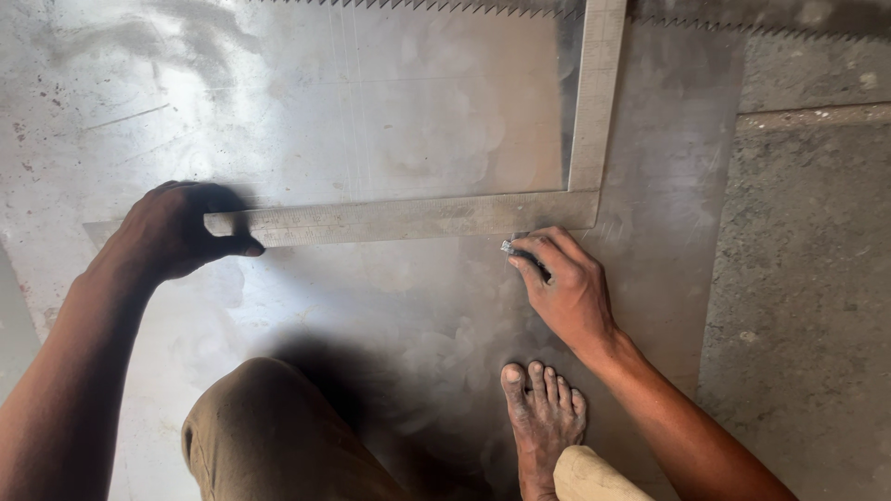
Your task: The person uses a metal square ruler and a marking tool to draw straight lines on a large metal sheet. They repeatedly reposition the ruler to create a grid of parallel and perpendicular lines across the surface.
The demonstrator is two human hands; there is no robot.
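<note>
While a large, dull grey sheet of metal [371, 121] is lying flat on the rough concrete floor [807, 278], a flat steel L-shaped square with ruled edges [408, 218] is being rested on top of it. The long arm of the square is being laid across the sheet from left to right, and the shorter arm is being run away from the corner toward the serrated far edge of the sheet [445, 7].

The left end of the long arm is being pressed down by the left hand [167, 232]; its fingers are being curled over the far side of the arm while the thumb is being stretched out along the near edge, so the hand is closed loosely on the square.

Just below the corner of the square, a small thin metal marking tool [512, 249] is being pinched between the thumb and bent fingers of the right hand [566, 288]. The fingers are being kept closed tightly around it, and its tip is being held against the sheet, touching or just beside the near edge of the long arm; which of the two cannot be told.

A bare foot [543, 422] is being planted on the sheet near the right wrist, and a knee in brown cloth [269, 436] is being bent over the near part of the sheet.
</note>
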